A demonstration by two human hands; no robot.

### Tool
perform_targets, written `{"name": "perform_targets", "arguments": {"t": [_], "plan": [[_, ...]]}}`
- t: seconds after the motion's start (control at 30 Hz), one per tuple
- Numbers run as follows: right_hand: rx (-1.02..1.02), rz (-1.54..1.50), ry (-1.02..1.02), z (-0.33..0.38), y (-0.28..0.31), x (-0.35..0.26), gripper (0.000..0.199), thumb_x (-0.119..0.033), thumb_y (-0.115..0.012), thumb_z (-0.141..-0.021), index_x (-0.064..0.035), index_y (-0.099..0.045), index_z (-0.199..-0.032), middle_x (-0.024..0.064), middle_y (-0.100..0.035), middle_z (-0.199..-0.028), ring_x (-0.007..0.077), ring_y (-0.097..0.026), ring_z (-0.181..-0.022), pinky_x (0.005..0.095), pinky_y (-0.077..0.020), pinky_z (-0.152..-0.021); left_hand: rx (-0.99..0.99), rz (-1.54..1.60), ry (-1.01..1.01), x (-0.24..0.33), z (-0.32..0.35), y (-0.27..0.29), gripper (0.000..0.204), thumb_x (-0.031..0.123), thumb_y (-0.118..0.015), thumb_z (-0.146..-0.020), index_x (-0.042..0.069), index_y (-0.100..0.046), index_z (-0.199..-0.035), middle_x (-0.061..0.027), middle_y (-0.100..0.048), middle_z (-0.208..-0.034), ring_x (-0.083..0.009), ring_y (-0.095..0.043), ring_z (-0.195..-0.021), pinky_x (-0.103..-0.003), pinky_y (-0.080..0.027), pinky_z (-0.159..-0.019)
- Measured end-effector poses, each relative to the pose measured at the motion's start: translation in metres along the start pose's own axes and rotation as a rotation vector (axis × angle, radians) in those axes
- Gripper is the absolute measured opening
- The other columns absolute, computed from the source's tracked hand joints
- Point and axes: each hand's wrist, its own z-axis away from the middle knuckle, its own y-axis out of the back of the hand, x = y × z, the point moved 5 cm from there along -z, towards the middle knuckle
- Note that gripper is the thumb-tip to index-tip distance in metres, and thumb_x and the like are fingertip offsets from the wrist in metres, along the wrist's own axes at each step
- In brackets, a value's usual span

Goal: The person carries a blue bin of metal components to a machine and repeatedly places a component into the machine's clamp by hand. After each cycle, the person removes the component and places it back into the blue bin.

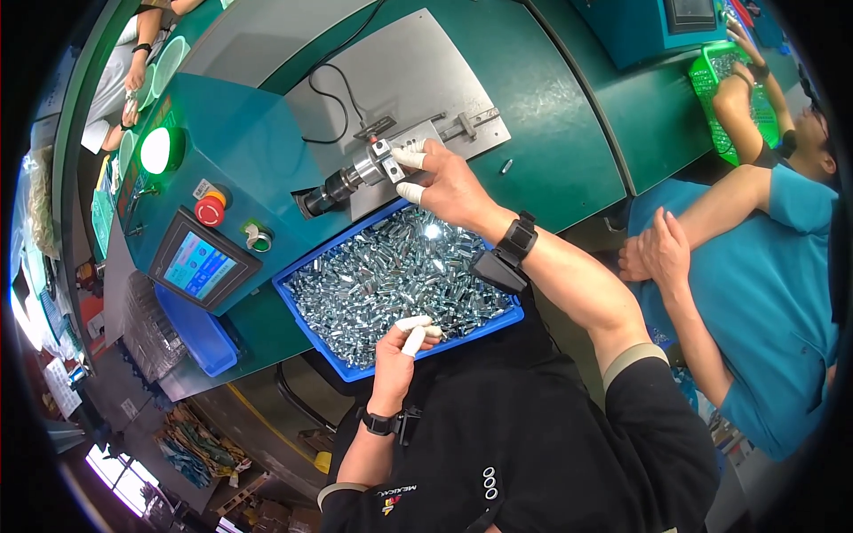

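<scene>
My right hand (451, 188) reaches to the metal chuck (366, 166) of a teal machine, white covers on its fingertips. Its thumb and forefinger are apart beside the silver block (387, 161) at the chuck's end; I see nothing held between them. My left hand (402, 355), also with white fingertip covers, is closed in a pinch over the near side of a blue tray (298, 313). Whatever it may hold is too small to make out. Small shiny metal cylinders (391, 280) fill the tray below both hands.
Left of the chuck, the teal machine (235, 133) carries a lit touchscreen (197, 265), a red button (210, 210) and a green light (156, 151). A loose metal piece (506, 166) lies on the green table (569, 133). At right sits a co-worker (746, 266); a green basket (705, 84) stands beyond.
</scene>
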Motion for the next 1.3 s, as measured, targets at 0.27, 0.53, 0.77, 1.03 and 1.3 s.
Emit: {"name": "perform_targets", "arguments": {"t": [0.27, 0.53, 0.77, 1.03, 1.3], "plan": [[-0.051, -0.070, -0.037, -0.005, 0.002, 0.003, 0.046, 0.003, -0.069, -0.085, -0.0058, -0.063, -0.130, 0.0052, -0.055, -0.108, 0.0153, -0.062, -0.101, 0.0264, -0.0518, -0.087, -0.017, 0.011, -0.005, 0.000, -0.003, 0.006, 0.024, 0.015, -0.056, -0.100, 0.001, -0.065, -0.118, -0.0118, -0.072, -0.100, -0.0175, -0.069, -0.087, -0.029, -0.054, -0.079], [-0.130, -0.024, -0.069, -0.009, 0.000, 0.003, 0.044, 0.003, -0.068, -0.086, -0.0047, -0.063, -0.129, 0.0036, -0.055, -0.105, 0.0135, -0.060, -0.103, 0.0264, -0.0496, -0.090, -0.019, -0.006, 0.013, 0.001, -0.005, 0.013, 0.024, 0.015, -0.057, -0.100, 0.001, -0.065, -0.118, -0.0118, -0.072, -0.100, -0.0170, -0.069, -0.087, -0.029, -0.054, -0.079], [-0.056, -0.088, 0.022, -0.008, 0.025, -0.007, 0.034, -0.005, -0.069, -0.089, -0.0062, -0.067, -0.122, 0.0039, -0.062, -0.104, 0.0144, -0.060, -0.103, 0.0284, -0.0492, -0.091, -0.078, -0.068, -0.045, 0.026, -0.016, -0.003, 0.024, 0.015, -0.057, -0.099, 0.000, -0.065, -0.115, -0.0114, -0.072, -0.099, -0.0175, -0.069, -0.088, -0.030, -0.055, -0.079], [0.236, 0.155, -0.046, 0.001, 0.001, -0.006, 0.035, -0.036, -0.065, -0.091, -0.0018, -0.066, -0.088, 0.0189, -0.066, -0.082, 0.0349, -0.063, -0.076, 0.0443, -0.0481, -0.067, -0.062, -0.110, -0.003, 0.037, 0.005, 0.006, 0.033, 0.020, -0.052, -0.102, -0.001, -0.056, -0.126, -0.0133, -0.068, -0.110, -0.0218, -0.067, -0.093, -0.032, -0.053, -0.078], [0.372, 0.143, -0.062, -0.002, 0.018, -0.013, 0.032, -0.031, -0.072, -0.084, -0.0016, -0.064, -0.094, 0.0174, -0.066, -0.090, 0.0355, -0.064, -0.088, 0.0441, -0.0501, -0.074, -0.073, -0.228, -0.110, 0.087, 0.027, -0.036, 0.032, 0.020, -0.055, -0.100, 0.000, -0.057, -0.125, -0.0116, -0.069, -0.108, -0.0212, -0.066, -0.093, -0.031, -0.051, -0.077]]}}
